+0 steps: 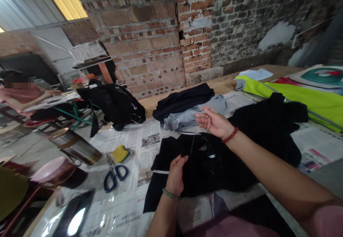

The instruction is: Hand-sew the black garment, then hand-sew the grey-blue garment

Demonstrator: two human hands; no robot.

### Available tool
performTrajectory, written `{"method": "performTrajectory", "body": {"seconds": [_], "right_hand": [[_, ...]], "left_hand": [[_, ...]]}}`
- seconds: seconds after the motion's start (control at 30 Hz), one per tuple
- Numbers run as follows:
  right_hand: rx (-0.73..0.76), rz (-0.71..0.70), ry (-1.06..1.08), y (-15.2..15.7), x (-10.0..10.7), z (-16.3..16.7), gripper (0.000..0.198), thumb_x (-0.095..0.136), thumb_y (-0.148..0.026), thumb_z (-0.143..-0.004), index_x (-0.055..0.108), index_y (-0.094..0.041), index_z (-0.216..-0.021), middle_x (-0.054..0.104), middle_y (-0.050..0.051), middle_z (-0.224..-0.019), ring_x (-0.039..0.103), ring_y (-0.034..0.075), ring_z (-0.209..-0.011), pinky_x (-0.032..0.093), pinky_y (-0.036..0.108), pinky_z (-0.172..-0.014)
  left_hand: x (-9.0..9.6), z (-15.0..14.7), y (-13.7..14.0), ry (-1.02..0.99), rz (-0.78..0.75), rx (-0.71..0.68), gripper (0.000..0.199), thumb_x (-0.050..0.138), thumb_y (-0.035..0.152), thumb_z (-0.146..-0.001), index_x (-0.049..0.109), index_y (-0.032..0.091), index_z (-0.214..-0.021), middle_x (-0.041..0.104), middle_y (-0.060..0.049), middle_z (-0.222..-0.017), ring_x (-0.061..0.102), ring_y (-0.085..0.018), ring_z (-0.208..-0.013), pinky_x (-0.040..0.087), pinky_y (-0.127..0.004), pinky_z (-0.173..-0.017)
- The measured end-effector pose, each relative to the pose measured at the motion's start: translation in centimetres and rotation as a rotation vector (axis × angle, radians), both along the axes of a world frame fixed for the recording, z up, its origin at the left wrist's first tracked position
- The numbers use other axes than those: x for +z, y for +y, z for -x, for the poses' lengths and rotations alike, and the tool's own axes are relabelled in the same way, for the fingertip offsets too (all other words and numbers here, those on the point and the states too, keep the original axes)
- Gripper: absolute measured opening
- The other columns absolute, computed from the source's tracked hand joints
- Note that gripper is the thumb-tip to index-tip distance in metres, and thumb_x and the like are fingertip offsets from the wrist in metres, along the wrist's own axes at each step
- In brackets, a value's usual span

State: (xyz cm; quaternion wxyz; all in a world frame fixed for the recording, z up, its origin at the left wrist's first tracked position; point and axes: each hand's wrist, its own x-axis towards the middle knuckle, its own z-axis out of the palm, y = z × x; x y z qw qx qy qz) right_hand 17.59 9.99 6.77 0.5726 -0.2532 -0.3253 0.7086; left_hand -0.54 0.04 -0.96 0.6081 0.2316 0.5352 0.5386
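Observation:
A black garment [198, 172] with white strips lies in front of me on newspaper. My left hand [175, 176], a green bead bracelet at its wrist, is closed, thumb and forefinger pinching the cloth. From near those fingertips a thin pale thread [192, 144] runs upward; where its far end goes I cannot make out. My right hand [214, 122], wearing a red bracelet, is raised above the garment's far side. Its palm is turned toward me and its fingers are stretched out, with nothing visible in them. Another black garment [268, 129] lies beneath my right forearm.
Blue-handled scissors [115, 176], a yellow sponge-like piece [120, 153], a phone [73, 212], a steel flask [77, 146] and a lidded mug [59, 172] are left. Behind are a black bag [115, 104], folded clothes [184, 101], a hi-vis garment [294, 101] and an iron [321, 76]. A person sits far left.

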Motion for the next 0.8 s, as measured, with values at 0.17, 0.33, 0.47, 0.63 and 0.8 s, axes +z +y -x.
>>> {"method": "performTrajectory", "body": {"seconds": [0.17,0.33,0.47,0.63,0.8], "right_hand": [[-0.025,0.014,0.014,-0.1,0.0,0.3,0.012,0.035,-0.020,-0.090,0.047,-0.022,-0.090,0.065,0.000,-0.064,0.065,0.013,-0.058,0.052,0.023,-0.051],[-0.036,-0.003,0.024,-0.7,-0.1,0.3,0.014,0.044,-0.013,-0.085,0.053,-0.018,-0.093,0.061,-0.003,-0.062,0.061,0.009,-0.056,0.052,0.022,-0.057],[-0.016,-0.047,-0.038,-2.2,-0.3,0.2,0.009,0.053,-0.017,-0.080,0.052,-0.018,-0.089,0.061,-0.002,-0.064,0.060,0.009,-0.054,0.050,0.021,-0.053],[0.062,-0.116,-0.295,-6.0,-1.5,0.9,0.026,0.051,-0.042,-0.080,0.047,-0.022,-0.095,0.056,-0.006,-0.054,0.045,0.006,-0.031,0.033,0.016,-0.032],[0.174,-0.065,-0.605,-9.7,-3.1,2.7,0.027,0.045,-0.043,-0.080,0.050,-0.018,-0.090,0.043,-0.011,-0.041,0.028,0.003,-0.026,0.017,0.013,-0.027]], "left_hand": [[0.3,0.2,0.0,-0.018,-0.051,-0.029,0.013,0.071,0.024,-0.059,0.062,0.016,-0.065,0.065,0.000,-0.063,0.059,-0.013,-0.058,0.047,-0.022,-0.055],[0.0,0.5,0.1,0.021,-0.011,0.165,0.009,0.065,0.023,-0.064,0.065,0.018,-0.071,0.066,-0.002,-0.078,0.061,-0.015,-0.075,0.048,-0.026,-0.071],[-0.3,0.8,0.0,0.074,-0.056,0.182,0.010,0.063,0.025,-0.065,0.065,0.016,-0.070,0.066,-0.003,-0.079,0.060,-0.018,-0.083,0.046,-0.031,-0.079],[0.5,0.8,0.0,0.198,-0.109,0.235,0.012,0.067,0.022,-0.059,0.067,0.016,-0.070,0.067,-0.004,-0.080,0.059,-0.019,-0.084,0.045,-0.029,-0.078],[1.5,0.8,-0.1,0.219,-0.179,0.119,0.017,0.069,0.022,-0.055,0.067,0.014,-0.070,0.063,0.000,-0.066,0.056,-0.014,-0.065,0.043,-0.024,-0.063]]}}
